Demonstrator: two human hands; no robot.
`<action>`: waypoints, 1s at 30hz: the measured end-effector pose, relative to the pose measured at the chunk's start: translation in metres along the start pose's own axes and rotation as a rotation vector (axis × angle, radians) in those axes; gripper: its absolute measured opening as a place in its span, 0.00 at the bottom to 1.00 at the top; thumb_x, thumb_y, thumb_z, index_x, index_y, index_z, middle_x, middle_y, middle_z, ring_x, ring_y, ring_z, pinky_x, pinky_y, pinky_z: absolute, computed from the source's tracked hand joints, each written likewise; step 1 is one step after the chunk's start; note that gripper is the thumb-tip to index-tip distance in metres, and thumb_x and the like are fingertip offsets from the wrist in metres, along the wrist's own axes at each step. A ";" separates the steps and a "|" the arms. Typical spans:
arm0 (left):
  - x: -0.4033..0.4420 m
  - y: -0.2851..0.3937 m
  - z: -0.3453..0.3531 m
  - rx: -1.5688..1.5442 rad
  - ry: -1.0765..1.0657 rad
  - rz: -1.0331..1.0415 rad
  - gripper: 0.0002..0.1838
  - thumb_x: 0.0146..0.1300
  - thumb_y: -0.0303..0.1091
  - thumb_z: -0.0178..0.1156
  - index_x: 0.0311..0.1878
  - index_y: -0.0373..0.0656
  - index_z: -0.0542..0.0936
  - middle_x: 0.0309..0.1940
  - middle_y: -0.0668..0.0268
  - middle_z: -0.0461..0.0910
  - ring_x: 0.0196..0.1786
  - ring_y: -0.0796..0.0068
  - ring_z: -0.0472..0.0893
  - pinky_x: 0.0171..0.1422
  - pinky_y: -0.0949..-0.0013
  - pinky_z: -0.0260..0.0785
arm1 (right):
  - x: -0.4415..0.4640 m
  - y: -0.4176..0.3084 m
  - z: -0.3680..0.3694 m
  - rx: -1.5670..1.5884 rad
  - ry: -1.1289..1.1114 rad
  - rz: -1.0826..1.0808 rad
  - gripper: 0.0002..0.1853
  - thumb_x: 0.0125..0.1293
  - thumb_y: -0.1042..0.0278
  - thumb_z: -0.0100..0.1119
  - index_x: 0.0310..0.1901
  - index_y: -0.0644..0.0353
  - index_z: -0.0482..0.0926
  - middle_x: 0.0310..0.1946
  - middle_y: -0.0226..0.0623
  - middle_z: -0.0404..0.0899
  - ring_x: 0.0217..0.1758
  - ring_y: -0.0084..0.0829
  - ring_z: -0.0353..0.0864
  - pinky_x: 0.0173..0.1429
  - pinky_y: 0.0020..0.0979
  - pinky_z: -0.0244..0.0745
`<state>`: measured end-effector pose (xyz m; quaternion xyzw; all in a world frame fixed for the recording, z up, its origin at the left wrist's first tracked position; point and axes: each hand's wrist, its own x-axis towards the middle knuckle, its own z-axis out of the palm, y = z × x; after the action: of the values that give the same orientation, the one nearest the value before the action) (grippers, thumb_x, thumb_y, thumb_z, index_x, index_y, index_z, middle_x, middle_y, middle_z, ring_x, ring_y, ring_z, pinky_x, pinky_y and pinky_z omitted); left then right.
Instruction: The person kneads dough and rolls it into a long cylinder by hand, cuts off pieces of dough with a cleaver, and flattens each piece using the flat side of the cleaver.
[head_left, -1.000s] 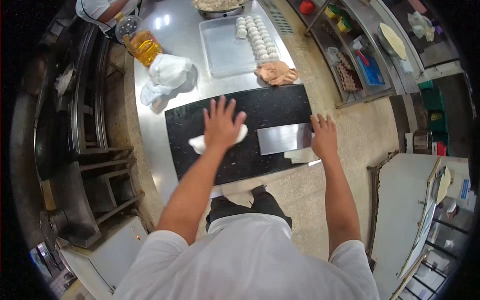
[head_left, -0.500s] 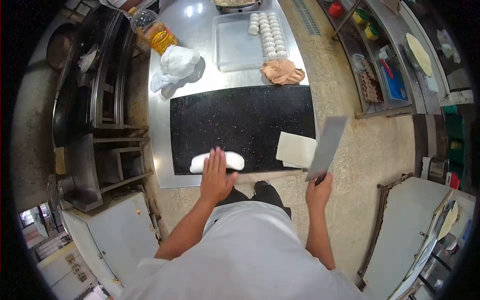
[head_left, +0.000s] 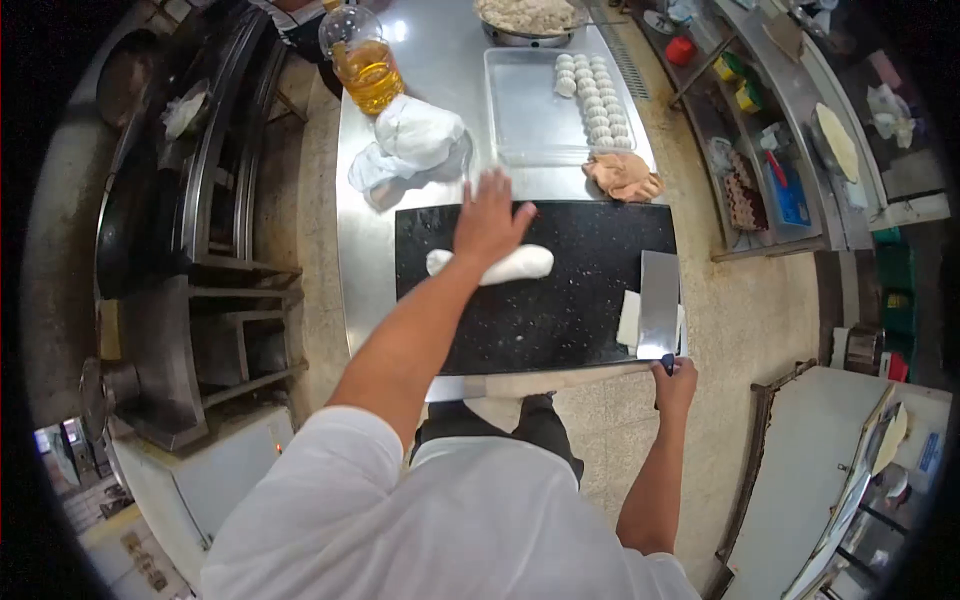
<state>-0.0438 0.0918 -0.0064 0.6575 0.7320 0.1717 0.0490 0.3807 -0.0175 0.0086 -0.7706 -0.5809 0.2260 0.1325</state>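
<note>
A smooth white roll of dough point(head_left: 520, 265) lies crosswise on the black speckled board point(head_left: 540, 320). Over it is my left hand point(head_left: 488, 228), with palm down and fingers stretched out; the wrist and palm cover part of the roll. At the board's front right corner my right hand point(head_left: 675, 382) grips the dark handle of a cleaver point(head_left: 658, 300). The broad blade lies flat over a folded white cloth or pad point(head_left: 629, 318), hiding most of it.
Behind the board stand an oil bottle point(head_left: 365, 68), a bunched white cloth or bag point(head_left: 415, 135), a clear tray point(head_left: 525, 110) with rows of pleated buns point(head_left: 605, 105), a tan cloth point(head_left: 623, 176) and a bowl of filling point(head_left: 530, 15). Shelves point(head_left: 740, 120) line the right side.
My left hand has pushed forward, and the dough roll has moved away from the board's front edge. My right hand has lowered the cleaver flat onto the white pad.
</note>
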 end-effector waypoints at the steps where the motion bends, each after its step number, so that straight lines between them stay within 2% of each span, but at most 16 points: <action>1: -0.009 0.008 -0.007 -0.044 -0.013 0.044 0.41 0.76 0.60 0.45 0.75 0.29 0.64 0.79 0.45 0.59 0.83 0.50 0.55 0.86 0.44 0.38 | -0.008 -0.006 -0.001 -0.143 0.175 -0.064 0.24 0.57 0.65 0.76 0.51 0.69 0.78 0.46 0.53 0.79 0.49 0.49 0.80 0.57 0.44 0.74; 2: -0.023 0.013 -0.010 -0.105 -0.019 0.057 0.42 0.76 0.60 0.45 0.75 0.28 0.64 0.78 0.45 0.60 0.83 0.49 0.54 0.86 0.45 0.38 | -0.016 -0.015 0.002 -0.281 0.344 -0.129 0.26 0.57 0.65 0.76 0.54 0.69 0.77 0.47 0.54 0.78 0.51 0.49 0.79 0.60 0.44 0.73; 3: -0.039 0.019 -0.015 -0.092 -0.037 0.069 0.41 0.77 0.60 0.44 0.75 0.29 0.64 0.78 0.44 0.59 0.83 0.48 0.54 0.86 0.44 0.38 | -0.027 -0.050 -0.002 -0.227 0.289 -0.166 0.33 0.58 0.63 0.77 0.61 0.67 0.74 0.55 0.56 0.76 0.60 0.53 0.75 0.66 0.47 0.69; 5: -0.081 0.030 -0.028 -0.097 -0.115 0.080 0.40 0.77 0.58 0.44 0.76 0.29 0.63 0.79 0.43 0.58 0.83 0.47 0.54 0.86 0.44 0.38 | -0.064 -0.145 0.011 0.128 0.166 -0.289 0.31 0.59 0.63 0.76 0.61 0.66 0.74 0.56 0.53 0.76 0.61 0.55 0.73 0.68 0.47 0.67; 7: -0.113 0.030 -0.043 0.014 -0.263 0.187 0.40 0.75 0.55 0.46 0.77 0.30 0.60 0.80 0.43 0.56 0.83 0.46 0.53 0.86 0.44 0.38 | -0.096 -0.184 0.068 0.324 -0.045 -0.632 0.28 0.64 0.59 0.68 0.62 0.64 0.74 0.59 0.52 0.76 0.65 0.57 0.72 0.72 0.49 0.64; 8: -0.135 0.028 -0.048 0.143 -0.375 0.280 0.40 0.74 0.53 0.47 0.78 0.31 0.59 0.81 0.44 0.55 0.84 0.45 0.52 0.87 0.45 0.37 | -0.116 -0.205 0.090 0.323 -0.254 -0.612 0.28 0.67 0.55 0.62 0.64 0.62 0.74 0.67 0.52 0.72 0.73 0.57 0.66 0.76 0.53 0.59; 9: -0.161 0.023 -0.050 0.080 -0.406 0.327 0.41 0.72 0.53 0.48 0.79 0.34 0.58 0.81 0.45 0.53 0.84 0.45 0.50 0.87 0.44 0.37 | -0.130 -0.221 0.105 0.227 -0.216 -0.775 0.32 0.70 0.47 0.56 0.69 0.60 0.72 0.74 0.51 0.65 0.80 0.57 0.58 0.79 0.57 0.51; 11: -0.191 0.009 -0.048 0.024 -0.423 0.363 0.41 0.71 0.52 0.49 0.80 0.36 0.57 0.82 0.46 0.52 0.84 0.44 0.48 0.87 0.44 0.36 | -0.147 -0.223 0.125 0.166 -0.187 -0.792 0.34 0.70 0.44 0.54 0.70 0.59 0.72 0.76 0.51 0.62 0.81 0.57 0.56 0.80 0.59 0.48; 13: -0.184 0.001 -0.045 -0.456 -0.073 0.410 0.42 0.75 0.62 0.39 0.67 0.28 0.75 0.72 0.35 0.67 0.77 0.36 0.62 0.83 0.40 0.46 | -0.139 -0.227 0.134 0.040 -0.188 -0.767 0.39 0.69 0.36 0.51 0.74 0.56 0.69 0.79 0.50 0.58 0.82 0.58 0.54 0.81 0.60 0.43; 14: -0.176 -0.002 -0.038 -0.467 -0.070 0.408 0.42 0.75 0.62 0.39 0.67 0.28 0.75 0.72 0.35 0.67 0.77 0.36 0.62 0.83 0.40 0.46 | -0.127 -0.225 0.138 0.029 -0.189 -0.766 0.39 0.69 0.36 0.51 0.74 0.56 0.69 0.79 0.50 0.58 0.82 0.58 0.54 0.81 0.60 0.43; 16: -0.122 -0.007 -0.036 0.006 -0.318 0.388 0.42 0.70 0.54 0.49 0.81 0.41 0.56 0.82 0.49 0.51 0.84 0.44 0.50 0.86 0.41 0.38 | -0.072 -0.250 0.140 0.022 -0.140 -0.790 0.38 0.70 0.36 0.53 0.73 0.56 0.70 0.78 0.51 0.60 0.82 0.59 0.55 0.81 0.62 0.43; 21: -0.030 -0.022 -0.017 0.051 -0.258 0.318 0.43 0.67 0.54 0.53 0.81 0.42 0.57 0.82 0.51 0.53 0.84 0.45 0.50 0.86 0.42 0.38 | 0.015 -0.303 0.150 0.011 -0.062 -0.797 0.36 0.71 0.42 0.55 0.72 0.57 0.69 0.75 0.52 0.63 0.79 0.57 0.58 0.81 0.57 0.50; 23: -0.036 -0.026 -0.024 -0.083 -0.174 0.272 0.43 0.66 0.53 0.54 0.79 0.37 0.59 0.80 0.49 0.57 0.84 0.47 0.52 0.86 0.46 0.39 | 0.014 -0.306 0.149 0.040 -0.113 -0.806 0.37 0.71 0.41 0.55 0.73 0.58 0.68 0.76 0.53 0.62 0.79 0.58 0.58 0.81 0.57 0.50; 26: -0.096 -0.009 -0.033 0.071 -0.190 0.209 0.41 0.68 0.51 0.53 0.78 0.35 0.61 0.80 0.48 0.58 0.83 0.47 0.52 0.87 0.48 0.38 | -0.035 -0.272 0.135 0.059 -0.222 -0.918 0.42 0.69 0.40 0.54 0.77 0.59 0.61 0.75 0.60 0.60 0.78 0.59 0.59 0.80 0.59 0.50; 28: -0.147 0.006 -0.066 0.048 -0.357 0.248 0.38 0.71 0.49 0.50 0.77 0.33 0.63 0.79 0.48 0.58 0.83 0.46 0.53 0.87 0.49 0.39 | -0.082 -0.231 0.119 0.048 -0.329 -0.892 0.46 0.68 0.35 0.52 0.78 0.61 0.58 0.76 0.61 0.59 0.80 0.60 0.57 0.80 0.61 0.49; 30: -0.207 0.014 -0.058 -0.256 -0.228 0.200 0.37 0.71 0.51 0.51 0.76 0.33 0.66 0.78 0.46 0.61 0.82 0.45 0.56 0.86 0.47 0.42 | -0.121 -0.192 0.106 -0.001 -0.412 -0.850 0.44 0.70 0.37 0.50 0.78 0.62 0.59 0.78 0.58 0.57 0.82 0.54 0.55 0.81 0.61 0.47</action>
<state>-0.0213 -0.1210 0.0205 0.7304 0.6252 0.1916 0.1975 0.1402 -0.0835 0.0308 -0.4038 -0.8591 0.2997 0.0950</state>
